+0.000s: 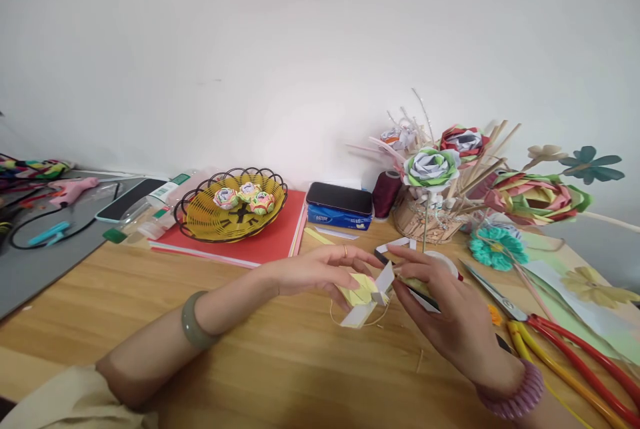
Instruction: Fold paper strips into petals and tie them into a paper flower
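Observation:
Near the middle of the wooden table [240, 362], my left hand [330, 269] has its fingers curled round a small yellow and white folded paper piece [361, 290]. White paper flaps stick out from its right and lower sides. My right hand [445, 302] is at the right of the piece, thumb and fingers closed at the edge of an upright white flap. A dark, thin item with a pale edge shows under the right fingers; what it is cannot be made out. A thin yellowish thread loops on the table below the paper piece.
A yellow basket [200, 216] with paper balls rests on red paper [295, 206] at left. Behind are a phone [340, 197] on a blue pack and paper flowers [431, 168]. Large scissors [520, 312] lie at right, a bottle [143, 219] at left.

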A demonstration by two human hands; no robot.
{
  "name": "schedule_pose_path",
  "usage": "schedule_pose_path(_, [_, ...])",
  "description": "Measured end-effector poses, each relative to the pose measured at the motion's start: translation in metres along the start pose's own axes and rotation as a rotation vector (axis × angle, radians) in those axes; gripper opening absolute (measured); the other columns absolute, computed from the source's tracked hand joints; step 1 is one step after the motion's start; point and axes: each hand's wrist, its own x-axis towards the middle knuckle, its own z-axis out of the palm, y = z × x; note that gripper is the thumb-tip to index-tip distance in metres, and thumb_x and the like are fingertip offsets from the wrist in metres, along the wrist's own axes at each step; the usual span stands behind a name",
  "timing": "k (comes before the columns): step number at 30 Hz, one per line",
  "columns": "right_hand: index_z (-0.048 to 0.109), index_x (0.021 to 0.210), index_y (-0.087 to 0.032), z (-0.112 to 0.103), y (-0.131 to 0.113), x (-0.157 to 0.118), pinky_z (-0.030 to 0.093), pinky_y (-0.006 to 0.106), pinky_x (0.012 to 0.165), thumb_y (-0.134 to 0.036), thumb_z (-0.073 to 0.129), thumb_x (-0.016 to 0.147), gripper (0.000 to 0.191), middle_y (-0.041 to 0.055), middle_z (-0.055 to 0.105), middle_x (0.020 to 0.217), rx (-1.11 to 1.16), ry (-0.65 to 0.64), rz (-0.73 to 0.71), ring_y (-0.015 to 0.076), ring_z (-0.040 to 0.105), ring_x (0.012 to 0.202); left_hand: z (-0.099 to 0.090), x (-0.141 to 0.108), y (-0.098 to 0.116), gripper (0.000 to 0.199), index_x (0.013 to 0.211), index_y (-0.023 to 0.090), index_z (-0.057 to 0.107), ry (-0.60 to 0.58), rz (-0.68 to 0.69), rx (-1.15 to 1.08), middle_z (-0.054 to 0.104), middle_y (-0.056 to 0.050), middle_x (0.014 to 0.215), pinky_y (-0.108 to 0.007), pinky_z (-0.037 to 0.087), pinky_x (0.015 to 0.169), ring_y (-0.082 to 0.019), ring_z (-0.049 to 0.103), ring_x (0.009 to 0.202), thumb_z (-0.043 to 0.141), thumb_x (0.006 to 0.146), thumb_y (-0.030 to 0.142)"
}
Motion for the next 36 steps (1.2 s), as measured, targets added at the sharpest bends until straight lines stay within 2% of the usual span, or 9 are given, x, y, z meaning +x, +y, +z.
schedule_pose_path(3, [0.05, 0.089, -0.024, -0.0033, -0.0036, 0.0051, 0.052, 0.037, 0.073, -0.023, 0.054, 0.079, 0.01, 0.0077, 0.058, 0.112, 0.175, 0.096, 0.238, 0.0236, 0.059, 0.097, 0.0008, 0.0009, -0.0034, 0.033, 0.098, 0.019, 0.059, 0.002, 0.041, -0.107, 0.059, -0.005, 0.094, -0.024, 0.047, 0.067, -0.013, 0.057, 0.081, 0.061, 0.066, 0.01])
schedule_pose_path(6, [0.05, 0.089, -0.025, -0.0058, -0.0052, 0.0077, 0.054, 0.036, 0.071, -0.029, 0.056, 0.079, 0.012, 0.0074, 0.056, 0.113, 0.375, 0.106, 0.432, 0.0234, 0.06, 0.094, 0.0007, 0.0025, -0.0055, 0.032, 0.094, 0.017, 0.058, 0.037, 0.12, -0.121, 0.061, -0.005, 0.086, -0.025, 0.047, 0.065, -0.015, 0.058, 0.078, 0.063, 0.063, 0.009])
schedule_pose_path(14, [0.052, 0.089, -0.021, -0.0048, -0.0091, 0.0082, 0.052, 0.037, 0.077, -0.036, 0.06, 0.076, 0.021, 0.0073, 0.062, 0.098, 0.575, 0.065, 0.581, 0.023, 0.061, 0.091, 0.0047, 0.0053, -0.0059, 0.034, 0.084, 0.016, 0.056, 0.168, 0.247, -0.09, 0.057, -0.002, 0.079, -0.026, 0.045, 0.062, -0.014, 0.056, 0.071, 0.068, 0.053, 0.006])
schedule_pose_path(19, [0.052, 0.09, -0.021, -0.0031, -0.0075, 0.0057, 0.051, 0.037, 0.077, -0.036, 0.058, 0.077, 0.02, 0.0067, 0.063, 0.096, 0.607, 0.026, 0.588, 0.0219, 0.062, 0.088, 0.0045, 0.0065, -0.0071, 0.027, 0.077, 0.014, 0.055, 0.205, 0.357, 0.016, 0.053, -0.002, 0.082, -0.023, 0.039, 0.066, -0.011, 0.052, 0.074, 0.064, 0.054, 0.005])
schedule_pose_path(27, [0.052, 0.091, -0.021, -0.0019, -0.0055, 0.0012, 0.05, 0.037, 0.076, -0.039, 0.054, 0.079, 0.022, 0.0059, 0.062, 0.092, 0.556, 0.019, 0.601, 0.0222, 0.062, 0.085, 0.0091, 0.0029, -0.0058, 0.029, 0.083, 0.016, 0.053, 0.259, 0.465, 0.294, 0.049, -0.001, 0.086, -0.022, 0.036, 0.063, -0.01, 0.049, 0.072, 0.052, 0.057, 0.002])
schedule_pose_path(32, [0.052, 0.093, -0.022, -0.0008, -0.0042, -0.0006, 0.05, 0.035, 0.073, -0.039, 0.052, 0.081, 0.021, 0.0049, 0.061, 0.09, 0.485, 0.0, 0.574, 0.0215, 0.062, 0.082, 0.0101, -0.0001, -0.0067, 0.034, 0.091, 0.019, 0.052, 0.276, 0.602, 0.473, 0.047, -0.003, 0.095, -0.023, 0.038, 0.067, -0.013, 0.048, 0.084, 0.051, 0.061, 0.001])
schedule_pose_path(36, [0.052, 0.093, -0.023, -0.0004, -0.0056, 0.0003, 0.049, 0.033, 0.073, -0.037, 0.051, 0.082, 0.018, 0.0034, 0.06, 0.09, 0.45, -0.014, 0.514, 0.0192, 0.061, 0.081, 0.0102, -0.0014, -0.0073, 0.04, 0.094, 0.02, 0.052, 0.288, 0.649, 0.539, 0.046, -0.004, 0.097, -0.023, 0.039, 0.069, -0.015, 0.046, 0.091, 0.048, 0.062, -0.003])
